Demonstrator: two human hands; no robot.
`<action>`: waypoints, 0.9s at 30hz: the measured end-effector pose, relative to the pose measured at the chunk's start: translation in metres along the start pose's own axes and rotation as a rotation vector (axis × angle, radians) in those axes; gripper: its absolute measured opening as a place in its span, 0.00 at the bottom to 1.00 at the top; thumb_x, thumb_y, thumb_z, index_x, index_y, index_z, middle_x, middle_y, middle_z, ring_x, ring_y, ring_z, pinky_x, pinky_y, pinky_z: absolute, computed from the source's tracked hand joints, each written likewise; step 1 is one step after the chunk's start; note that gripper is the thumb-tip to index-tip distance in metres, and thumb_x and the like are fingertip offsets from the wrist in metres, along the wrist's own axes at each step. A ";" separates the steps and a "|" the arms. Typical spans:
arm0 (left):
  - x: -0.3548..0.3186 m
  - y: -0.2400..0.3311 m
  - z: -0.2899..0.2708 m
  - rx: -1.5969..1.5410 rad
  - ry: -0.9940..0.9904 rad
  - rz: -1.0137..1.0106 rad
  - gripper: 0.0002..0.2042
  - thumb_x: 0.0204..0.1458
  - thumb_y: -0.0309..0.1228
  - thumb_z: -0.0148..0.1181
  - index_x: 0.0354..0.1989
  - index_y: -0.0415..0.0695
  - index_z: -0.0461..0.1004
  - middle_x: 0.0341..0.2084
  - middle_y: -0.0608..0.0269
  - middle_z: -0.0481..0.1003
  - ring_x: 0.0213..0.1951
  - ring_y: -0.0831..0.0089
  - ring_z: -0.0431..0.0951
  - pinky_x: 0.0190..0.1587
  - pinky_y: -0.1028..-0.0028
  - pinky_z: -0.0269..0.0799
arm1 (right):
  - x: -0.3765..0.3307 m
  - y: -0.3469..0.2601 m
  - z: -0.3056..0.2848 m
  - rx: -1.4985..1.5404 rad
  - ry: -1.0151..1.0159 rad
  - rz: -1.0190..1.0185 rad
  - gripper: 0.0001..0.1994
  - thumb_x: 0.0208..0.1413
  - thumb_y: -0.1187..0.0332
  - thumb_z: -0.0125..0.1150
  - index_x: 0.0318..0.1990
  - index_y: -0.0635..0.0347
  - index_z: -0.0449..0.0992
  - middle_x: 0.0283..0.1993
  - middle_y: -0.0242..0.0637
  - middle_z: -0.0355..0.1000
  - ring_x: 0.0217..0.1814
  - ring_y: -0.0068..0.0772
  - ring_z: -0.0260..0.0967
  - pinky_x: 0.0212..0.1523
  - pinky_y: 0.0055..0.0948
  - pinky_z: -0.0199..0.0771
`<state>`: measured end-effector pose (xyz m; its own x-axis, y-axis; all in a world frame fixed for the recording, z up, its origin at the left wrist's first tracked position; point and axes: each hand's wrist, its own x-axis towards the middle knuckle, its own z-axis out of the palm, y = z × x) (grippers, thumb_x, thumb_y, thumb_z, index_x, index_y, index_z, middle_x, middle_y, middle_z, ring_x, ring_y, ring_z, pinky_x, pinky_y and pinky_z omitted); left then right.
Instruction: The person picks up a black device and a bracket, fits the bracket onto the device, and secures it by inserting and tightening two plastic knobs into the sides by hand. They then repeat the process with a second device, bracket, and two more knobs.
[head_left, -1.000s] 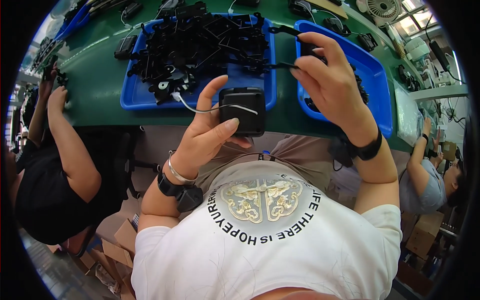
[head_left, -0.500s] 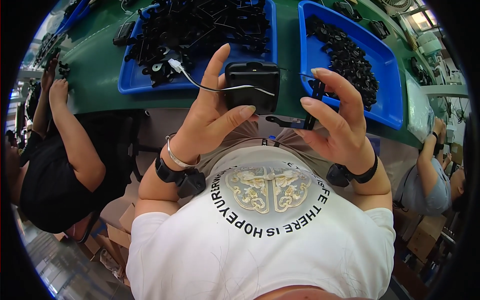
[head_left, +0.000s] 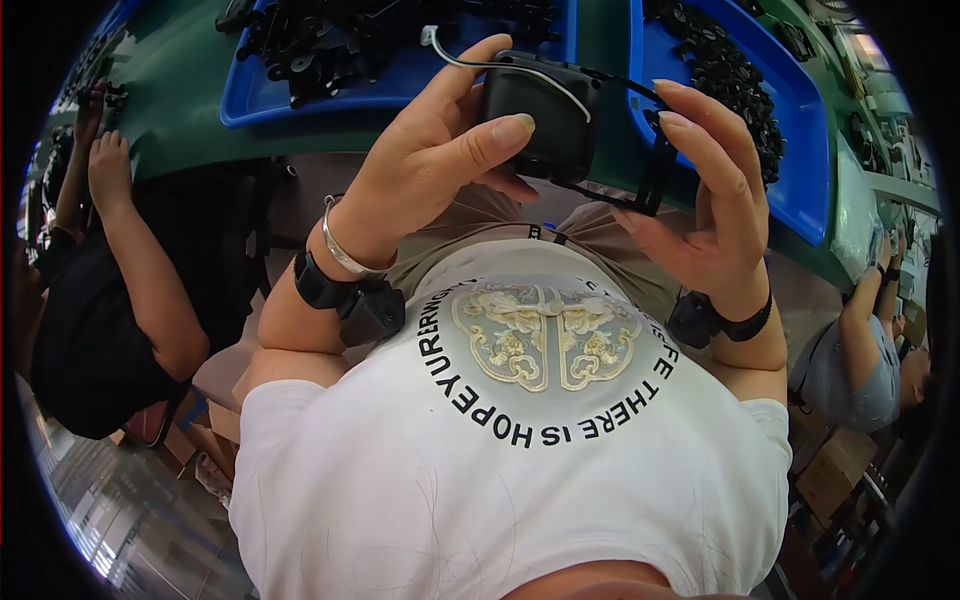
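My left hand [head_left: 440,150] grips a black boxy housing [head_left: 540,125], its thumb lying across the near side. A cable [head_left: 500,68] with a small white connector [head_left: 429,36] runs over the top of that housing. In my right hand [head_left: 715,190], a black U-shaped bracket [head_left: 655,170] is pinched between fingers and thumb. The bracket's two arms reach toward the housing, one at its far side and one at its near side. I cannot tell whether the arm ends are fastened to it.
A blue tray [head_left: 235,105] piled with black brackets [head_left: 320,50] stands on the green table [head_left: 180,135]. Another blue tray [head_left: 810,190] to the right holds small black parts [head_left: 720,70]. People work at both sides, one in a black shirt [head_left: 90,310]. A clear plastic bag [head_left: 852,215] lies far right.
The bracket has moved up against the housing, so its arms now lie at the housing's sides. Both hands have shifted up and right in view, and the housing has tilted.
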<state>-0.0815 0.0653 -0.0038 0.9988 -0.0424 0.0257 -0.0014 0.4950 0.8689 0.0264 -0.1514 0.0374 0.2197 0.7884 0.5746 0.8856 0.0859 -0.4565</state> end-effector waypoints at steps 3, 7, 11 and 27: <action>-0.001 0.000 -0.001 -0.034 0.007 -0.023 0.35 0.54 0.28 0.54 0.65 0.39 0.39 0.48 0.50 0.65 0.45 0.67 0.72 0.36 0.71 0.80 | 0.000 -0.001 0.001 -0.006 -0.008 0.015 0.31 0.38 0.73 0.69 0.54 0.66 0.64 0.56 0.56 0.60 0.57 0.50 0.61 0.54 0.37 0.65; -0.001 0.000 0.002 0.018 -0.025 0.008 0.35 0.54 0.28 0.55 0.65 0.39 0.39 0.48 0.51 0.65 0.45 0.68 0.72 0.38 0.71 0.79 | 0.002 -0.002 0.004 0.003 0.011 0.039 0.31 0.38 0.73 0.69 0.54 0.65 0.64 0.55 0.56 0.61 0.56 0.49 0.62 0.53 0.37 0.65; -0.003 -0.005 0.003 0.124 -0.079 0.109 0.38 0.52 0.26 0.56 0.65 0.41 0.36 0.48 0.51 0.65 0.47 0.69 0.71 0.44 0.70 0.75 | 0.003 -0.009 0.004 -0.107 -0.005 -0.008 0.30 0.37 0.71 0.70 0.52 0.65 0.65 0.54 0.54 0.62 0.53 0.48 0.63 0.51 0.36 0.67; -0.001 -0.004 0.009 0.099 -0.137 0.145 0.41 0.49 0.22 0.58 0.66 0.44 0.36 0.49 0.52 0.66 0.51 0.67 0.68 0.53 0.68 0.65 | -0.001 -0.009 0.018 -0.171 0.153 -0.125 0.28 0.31 0.71 0.73 0.45 0.64 0.69 0.49 0.47 0.66 0.48 0.47 0.65 0.46 0.36 0.70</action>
<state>-0.0826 0.0560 -0.0031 0.9718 -0.0978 0.2147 -0.1558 0.4173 0.8953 0.0110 -0.1413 0.0285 0.1522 0.6756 0.7214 0.9632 0.0623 -0.2615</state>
